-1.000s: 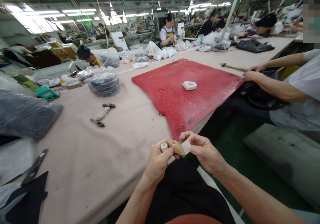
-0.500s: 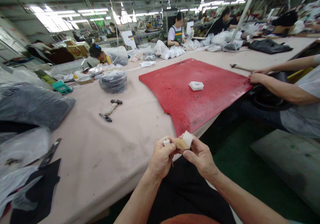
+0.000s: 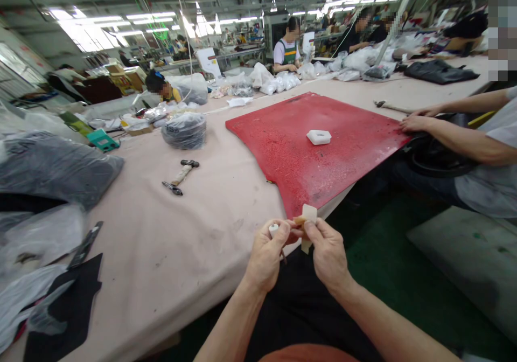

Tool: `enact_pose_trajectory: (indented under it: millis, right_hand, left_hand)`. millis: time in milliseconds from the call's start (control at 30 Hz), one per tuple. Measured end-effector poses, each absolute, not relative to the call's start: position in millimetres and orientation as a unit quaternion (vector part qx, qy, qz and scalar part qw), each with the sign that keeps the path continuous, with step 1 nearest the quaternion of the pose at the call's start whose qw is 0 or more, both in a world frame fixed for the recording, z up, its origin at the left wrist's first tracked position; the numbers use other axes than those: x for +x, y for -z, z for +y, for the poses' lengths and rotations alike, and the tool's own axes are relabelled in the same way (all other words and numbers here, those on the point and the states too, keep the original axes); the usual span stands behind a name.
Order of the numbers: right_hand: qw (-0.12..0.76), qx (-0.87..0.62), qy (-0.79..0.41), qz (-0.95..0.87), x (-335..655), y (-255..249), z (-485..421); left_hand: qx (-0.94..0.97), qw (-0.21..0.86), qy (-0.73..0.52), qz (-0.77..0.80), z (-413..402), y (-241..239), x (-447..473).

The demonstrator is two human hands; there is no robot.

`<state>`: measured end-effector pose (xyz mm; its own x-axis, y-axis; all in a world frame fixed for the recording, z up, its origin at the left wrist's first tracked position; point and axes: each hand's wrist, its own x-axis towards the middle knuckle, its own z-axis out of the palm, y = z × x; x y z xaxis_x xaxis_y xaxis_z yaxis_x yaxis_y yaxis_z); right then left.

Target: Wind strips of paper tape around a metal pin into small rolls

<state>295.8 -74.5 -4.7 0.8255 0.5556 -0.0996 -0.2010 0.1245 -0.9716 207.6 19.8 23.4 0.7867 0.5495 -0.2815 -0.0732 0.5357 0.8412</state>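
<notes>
My left hand [image 3: 264, 259] is closed around a slim tool with a white end [image 3: 273, 229]; a thin dark tip pokes out below the fist. What kind of tool it is, I cannot tell. Between the thumb and fingers of my right hand [image 3: 330, 254] is a small cream-and-tan strip [image 3: 309, 212], one end standing up and another hanging below. The left fingertips reach to the strip's tan side, just over the table's front edge. Beyond the hands lies a red sheet [image 3: 294, 162], with a white block with a hole [image 3: 319, 137] on it.
A hammer [image 3: 181, 174] and pliers [image 3: 173, 188] lie on the covered table [image 3: 202, 232]. At left are a plastic-wrapped bundle [image 3: 56, 162] and black sheet material [image 3: 64, 308]. A co-worker's hands [image 3: 416, 120] rest at the red sheet's right corner. Other people sit farther back.
My right hand has turned the strip upright, so a lower end now hangs below the fingers. Both hands have shifted slightly right. The left still grips the white-ended tool.
</notes>
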Motion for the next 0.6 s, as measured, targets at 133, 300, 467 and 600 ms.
enact_pose_trajectory:
  millis: [133, 300, 467, 600]
  right_hand:
    - [0.753, -0.593, -0.271, -0.085, 323.3, -0.2, -77.1]
    - [0.663, -0.648, -0.334, -0.170, 335.6, -0.2, -89.9]
    - [0.626, -0.656, -0.380, -0.183, 325.6, 9.6, -94.9]
    - [0.618, -0.653, -0.396, -0.186, 322.0, 11.5, -94.1]
  left_hand:
    - [0.438, 0.839, -0.154, 0.282, 25.5, -16.8, 199.0]
    - [0.452, 0.846, -0.086, 0.269, 28.2, -9.5, 186.3]
    - [0.430, 0.861, -0.096, 0.255, 27.5, -13.0, 179.5]
    - [0.382, 0.880, -0.107, 0.262, 28.6, -12.8, 176.9]
